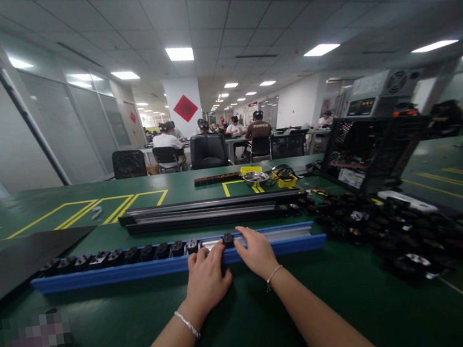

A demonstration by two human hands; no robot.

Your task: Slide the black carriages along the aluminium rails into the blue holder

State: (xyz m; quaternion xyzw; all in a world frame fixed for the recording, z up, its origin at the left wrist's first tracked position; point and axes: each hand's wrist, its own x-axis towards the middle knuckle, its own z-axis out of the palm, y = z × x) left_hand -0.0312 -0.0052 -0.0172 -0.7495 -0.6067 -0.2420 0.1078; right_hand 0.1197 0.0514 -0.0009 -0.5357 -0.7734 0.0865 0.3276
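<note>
1. Head view: the left hand (206, 281) sits at the middle of the green desk (249, 317). Its fingers are bent over the near wall of a long blue rail (113, 275).
2. The left grip's fingertips dip out of sight into the rail's channel, so I cannot tell whether they clamp on anything.
3. The right hand (258, 252) lies just beside the left, at its 2 o'clock. Its grip is apart, with the fingers stretched flat across the rail and holding nothing.
4. The rail runs from 9 o'clock to 3 o'clock across the desk. A row of black socket modules (140, 254) fills its left half, and the last module (228, 239) stands touching the right hand's thumb side.
5. Right of the hands, a bare silver strip (289, 234) shows inside the channel.
6. At 12 o'clock from the hands, just behind the rail, lies a long black housing (203, 214).
7. At 3 o'clock, a loose heap of black modules (374, 232) spreads over the desk.
8. At 9 o'clock, a flat black panel (14, 262) lies beside the rail's left end.
9. Farther off at 1 o'clock stand a metal bowl (255, 177) and a black mesh crate (363, 149).
10. Each wrist wears a thin bracelet (187, 323).
</note>
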